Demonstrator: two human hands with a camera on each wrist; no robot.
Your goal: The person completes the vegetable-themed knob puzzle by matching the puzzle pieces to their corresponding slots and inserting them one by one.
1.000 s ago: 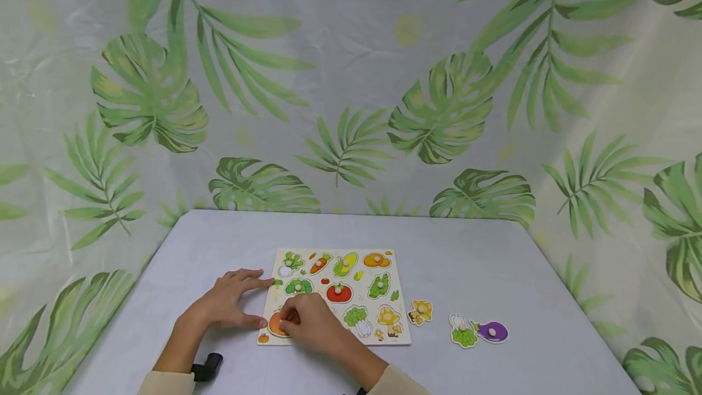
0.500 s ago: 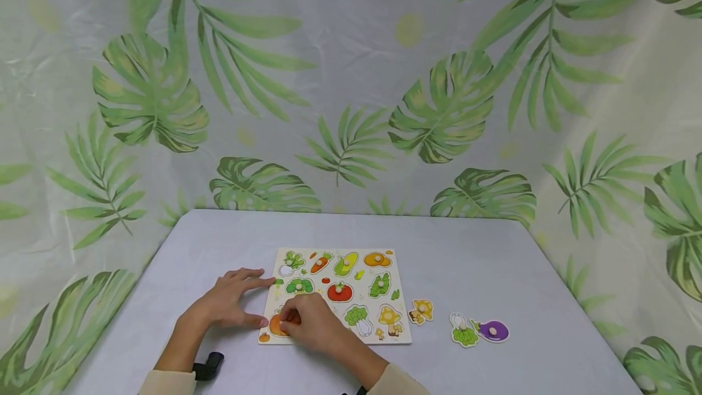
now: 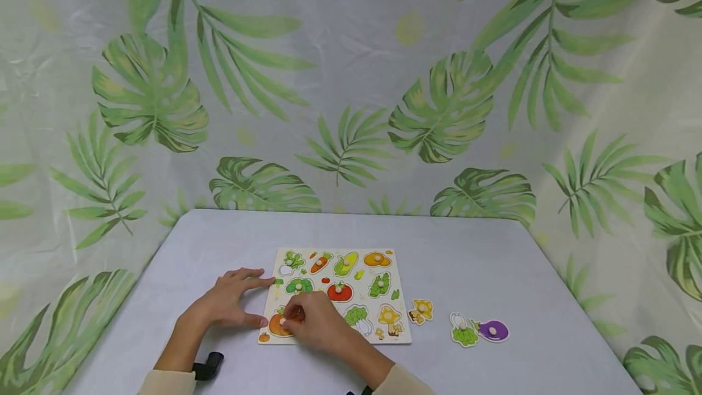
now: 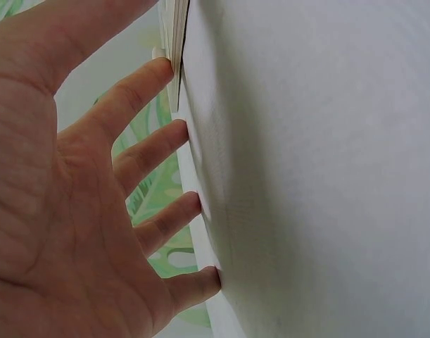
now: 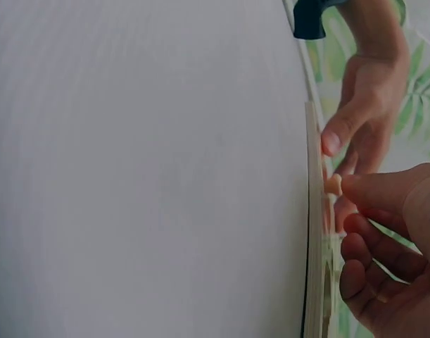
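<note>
A white wooden peg puzzle board [image 3: 315, 340] with vegetable pictures lies on the table. My left hand [image 3: 229, 300] rests at its left side with fingers spread; thumb and index tips meet the edge. In the left wrist view, the hand's [image 4: 81, 183] other fingertips touch the cloth. My right hand [image 3: 318, 322] is over the lower-left corner, beside the pumpkin piece [image 3: 275, 325]. Its knob [image 5: 333, 184] shows just at the thumb tip in the right wrist view, while the other fingers, loosely bent, stand apart from it. My right hand partly covers the pumpkin.
Right of the board lie a mushroom piece [image 3: 421, 311], a bok choy piece [image 3: 464, 333] and an eggplant piece [image 3: 493, 331], the last two touching. Several knobbed pieces sit in the board, among them a tomato [image 3: 339, 292]. A leaf-patterned curtain [image 3: 351, 78] hangs behind the table.
My right hand has shifted slightly up and right, loosening from the pumpkin's knob, so the knob and more of the piece show. The left hand has stayed in place.
</note>
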